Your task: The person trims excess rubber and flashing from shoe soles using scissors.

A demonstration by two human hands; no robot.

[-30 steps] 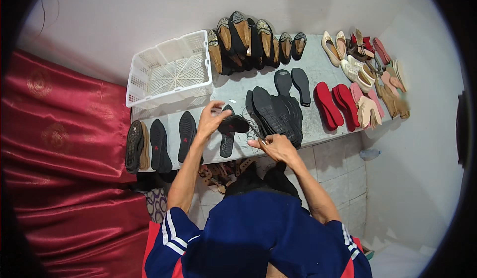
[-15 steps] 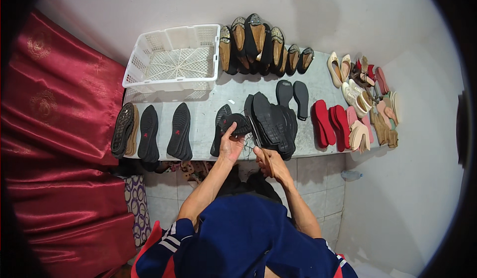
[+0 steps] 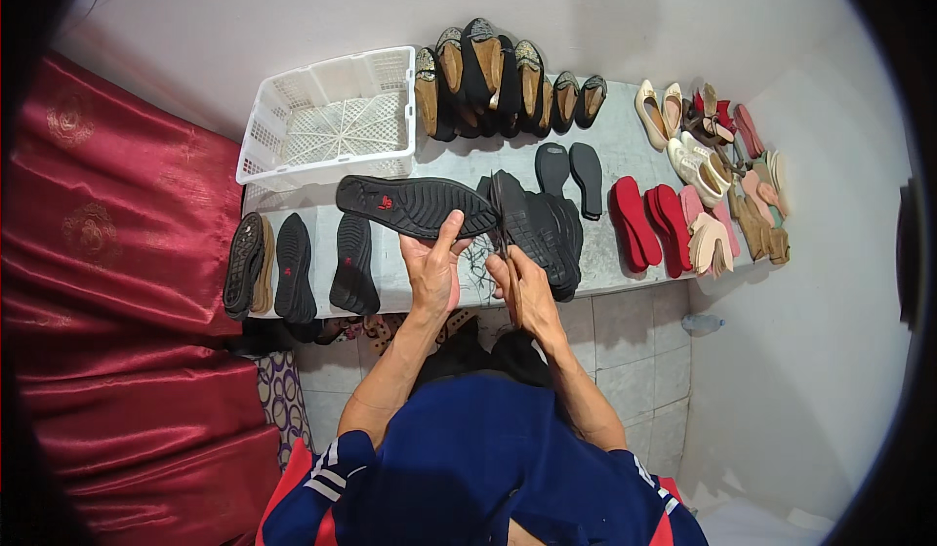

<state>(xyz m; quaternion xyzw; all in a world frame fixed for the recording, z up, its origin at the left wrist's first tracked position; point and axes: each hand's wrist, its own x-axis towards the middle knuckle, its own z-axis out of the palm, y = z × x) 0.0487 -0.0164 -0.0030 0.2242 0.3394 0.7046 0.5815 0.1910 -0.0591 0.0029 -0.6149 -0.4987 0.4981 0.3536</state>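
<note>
A long black shoe sole (image 3: pixel 415 204) with a red mark rests in my left hand (image 3: pixel 432 271), tread side up, thumb pressed on its right part. My right hand (image 3: pixel 528 292) is closed round what look like scissors (image 3: pixel 503 237), their dark blades pointing away from me at the sole's right end. Whether the blades touch the sole's edge I cannot tell. Thin black trimmings (image 3: pixel 477 271) lie on the table beneath and between my hands. Just right of the blades stands a pile of black soles (image 3: pixel 551 243).
Further stacks of black soles (image 3: pixel 295 265) line the table's near left. A white plastic basket (image 3: pixel 337 170) stands behind them. Black flat shoes (image 3: pixel 483 68) lean along the wall. Red soles (image 3: pixel 634 224) and pale shoes (image 3: pixel 696 170) lie to the right. A red curtain (image 3: pixel 117 302) hangs at left.
The sole in my left hand has swung out to lie lengthwise toward the left, its long tread now showing. My right hand and the scissors have moved slightly away from me, up to its right end.
</note>
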